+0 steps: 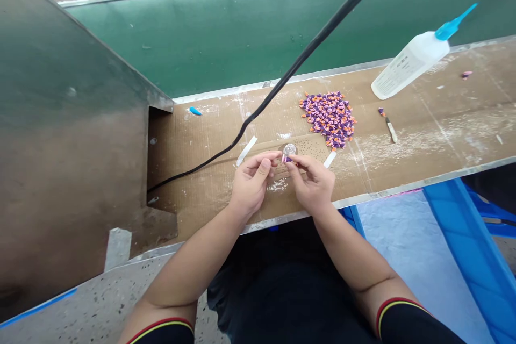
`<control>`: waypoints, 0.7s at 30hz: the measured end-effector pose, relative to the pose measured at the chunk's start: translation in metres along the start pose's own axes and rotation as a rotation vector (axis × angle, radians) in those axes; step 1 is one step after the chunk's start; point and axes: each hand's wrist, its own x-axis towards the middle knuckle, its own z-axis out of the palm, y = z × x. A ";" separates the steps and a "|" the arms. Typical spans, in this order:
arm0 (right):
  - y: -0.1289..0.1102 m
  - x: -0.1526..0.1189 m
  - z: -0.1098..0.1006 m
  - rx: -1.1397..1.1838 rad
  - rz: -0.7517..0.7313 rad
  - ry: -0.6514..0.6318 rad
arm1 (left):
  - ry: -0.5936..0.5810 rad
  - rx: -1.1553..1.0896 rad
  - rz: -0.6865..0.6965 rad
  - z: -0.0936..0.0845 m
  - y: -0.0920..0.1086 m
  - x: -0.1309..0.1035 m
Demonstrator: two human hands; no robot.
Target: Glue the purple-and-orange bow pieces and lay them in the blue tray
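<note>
My right hand [316,180] pinches a small purple-and-white piece [286,159] between thumb and fingertips. Close by on the left, my left hand [252,180] has its fingers pressed together, the thumb against the index finger; whatever they may hold is too small to make out. Just beyond the fingertips stands a small clear round container [289,149], beside a patch of tiny dots [312,146] on the cardboard. Past my right hand lies a heap of small purple, pink and orange pieces [328,117].
A white bottle with a blue nozzle [411,64] stands at the right, near a small knife-like tool [391,130]. A black cable [266,101] slants across the cardboard-covered bench [205,172]. A metal housing [80,129] borders the left; a blue bin [463,236] sits below right.
</note>
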 end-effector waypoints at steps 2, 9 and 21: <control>0.009 0.008 -0.023 -0.063 -0.028 -0.152 | 0.011 0.005 0.031 -0.004 0.003 0.002; 0.026 0.018 -0.071 -0.327 -0.486 -0.750 | 0.049 0.030 0.039 -0.012 0.007 0.011; 0.034 -0.007 -0.083 -0.230 -0.255 -0.612 | 0.346 0.753 0.808 -0.034 0.062 -0.076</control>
